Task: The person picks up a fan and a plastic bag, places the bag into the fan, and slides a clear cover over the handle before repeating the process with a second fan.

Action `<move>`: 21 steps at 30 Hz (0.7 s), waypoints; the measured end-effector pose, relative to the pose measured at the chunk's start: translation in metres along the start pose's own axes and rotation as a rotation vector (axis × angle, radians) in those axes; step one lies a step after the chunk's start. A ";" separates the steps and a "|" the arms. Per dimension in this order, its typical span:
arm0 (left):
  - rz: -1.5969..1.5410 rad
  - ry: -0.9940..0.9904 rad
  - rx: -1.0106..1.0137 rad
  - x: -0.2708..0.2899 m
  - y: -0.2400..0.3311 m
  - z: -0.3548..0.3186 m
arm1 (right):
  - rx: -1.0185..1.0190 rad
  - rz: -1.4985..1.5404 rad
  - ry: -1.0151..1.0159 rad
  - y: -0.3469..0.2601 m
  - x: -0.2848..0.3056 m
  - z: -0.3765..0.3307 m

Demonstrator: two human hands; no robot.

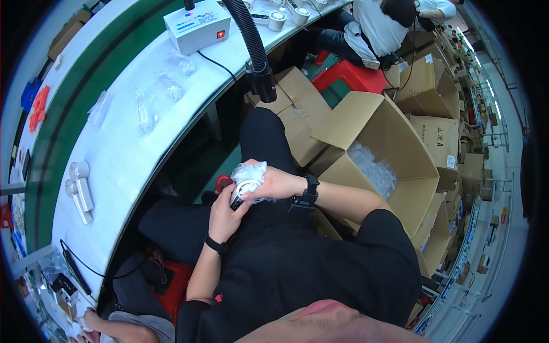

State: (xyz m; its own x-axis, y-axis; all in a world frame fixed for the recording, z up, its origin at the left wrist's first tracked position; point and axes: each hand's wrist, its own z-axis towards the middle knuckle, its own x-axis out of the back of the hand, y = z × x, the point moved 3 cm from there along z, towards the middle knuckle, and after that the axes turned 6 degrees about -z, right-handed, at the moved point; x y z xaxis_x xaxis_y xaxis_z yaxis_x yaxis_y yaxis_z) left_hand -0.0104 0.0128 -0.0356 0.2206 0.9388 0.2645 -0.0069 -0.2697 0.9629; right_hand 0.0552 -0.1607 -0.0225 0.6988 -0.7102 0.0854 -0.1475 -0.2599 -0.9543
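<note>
Both forearms bent inward over the lap, left hand [224, 214] and right hand [273, 184] clasped around a bagged white fitting [247, 183]

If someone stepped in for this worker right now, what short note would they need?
Left hand: holds a small dark part from below, over the lap.
Right hand: grips a white ring-shaped part in a crinkled clear plastic bag.
Nearby: open cardboard box of clear bags at the right; loose clear bags on the white workbench.
Done: part is at the bag.
Left: whether it is fully bagged cannot be told.
</note>
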 end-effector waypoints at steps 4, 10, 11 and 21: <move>-0.314 -0.278 0.192 0.006 -0.025 0.001 | -0.003 0.135 -0.032 -0.003 0.002 -0.011; -1.205 -0.882 0.525 0.001 -0.034 -0.007 | 0.105 0.368 -0.256 -0.018 -0.015 -0.027; -1.206 -0.883 0.527 0.001 -0.032 -0.006 | 0.096 0.413 -0.286 -0.019 -0.017 -0.028; -0.032 -0.520 0.146 0.008 0.022 0.001 | -0.181 0.266 0.080 0.008 -0.002 -0.016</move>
State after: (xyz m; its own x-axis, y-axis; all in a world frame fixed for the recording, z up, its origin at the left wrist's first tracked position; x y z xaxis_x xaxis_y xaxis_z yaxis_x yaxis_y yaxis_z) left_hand -0.0078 0.0136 -0.0122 0.6722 0.7274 0.1384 0.1352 -0.3044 0.9429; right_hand 0.0413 -0.1722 -0.0259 0.5631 -0.8160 -0.1309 -0.4447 -0.1657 -0.8802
